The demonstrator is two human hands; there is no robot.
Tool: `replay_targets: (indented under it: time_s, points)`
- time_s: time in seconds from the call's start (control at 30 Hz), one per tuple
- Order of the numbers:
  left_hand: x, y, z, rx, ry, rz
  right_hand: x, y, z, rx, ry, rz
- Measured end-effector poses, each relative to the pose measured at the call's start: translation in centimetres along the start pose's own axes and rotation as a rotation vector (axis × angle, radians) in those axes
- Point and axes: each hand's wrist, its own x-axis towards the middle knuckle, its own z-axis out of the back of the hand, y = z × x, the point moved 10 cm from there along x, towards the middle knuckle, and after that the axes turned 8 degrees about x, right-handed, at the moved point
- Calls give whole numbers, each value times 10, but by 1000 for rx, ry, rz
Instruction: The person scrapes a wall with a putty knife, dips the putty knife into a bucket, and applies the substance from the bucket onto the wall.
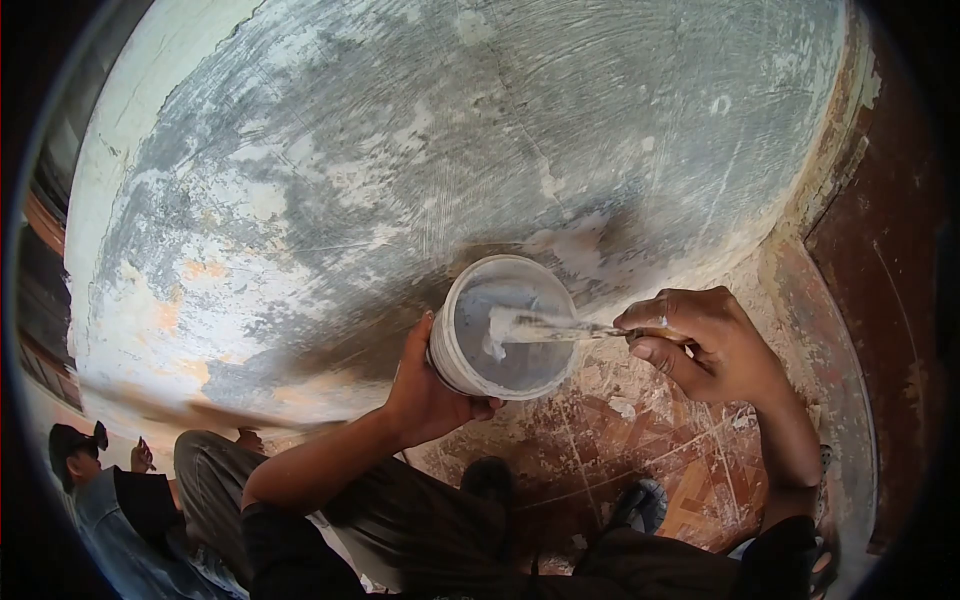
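My left hand (pixel 428 392) is wrapped round the side of a translucent plastic tub (pixel 465 375), tipped so that its inside faces me. White paste clings to the tub's inner wall and bottom. In my right hand (pixel 700 340) is a putty knife (pixel 560 328), pinched by its handle between thumb and fingers. Its blade reaches over the rim into the tub, and a lump of white putty (pixel 497 338) sits at the blade's end.
A grey, patchy wall (pixel 400 150) with scraped plaster rises right in front. Debris litters the tiled floor (pixel 600 450) around my feet. A brown door panel (pixel 890 280) stands at the right. Another person (pixel 120 500) in a cap is low at the left.
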Motion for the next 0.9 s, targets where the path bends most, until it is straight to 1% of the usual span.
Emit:
replay_targets:
  time_s: [0.1, 0.2, 0.3, 0.4, 0.47, 0.5, 0.6, 0.7, 0.8, 0.83, 0.9]
  points:
    - [-1, 1, 1, 0, -4, 14, 1, 1, 4, 41, -14, -63]
    - [-1, 2, 1, -25, -2, 33, 2, -1, 1, -103, 2, -76]
    - [-1, 3, -1, -32, -26, 44, 13, 26, -2, -337, 66, 66]
    - [-2, 5, -1, -28, -38, 49, 16, 47, -3, -497, 14, 160]
    - [-3, 2, -1, -28, -47, 44, 17, 46, 0, -507, 74, 79]
    - [-3, 2, -2, -34, -59, 42, 16, 43, -1, -511, 107, 36]
    - [-5, 2, -1, -23, -58, 40, 17, 33, 4, -275, 52, -9]
    - [-5, 1, -1, -60, 3, 39, 16, 29, 11, -137, -72, 32]
    - [-6, -2, -4, -76, 63, 32, 19, 31, 14, -166, 18, -96]
    - [-6, -4, -5, -70, 80, 28, 19, 28, 16, -153, 3, -129]
    - [-6, -3, -4, -59, 52, 34, 19, 22, 15, -123, -27, -201]
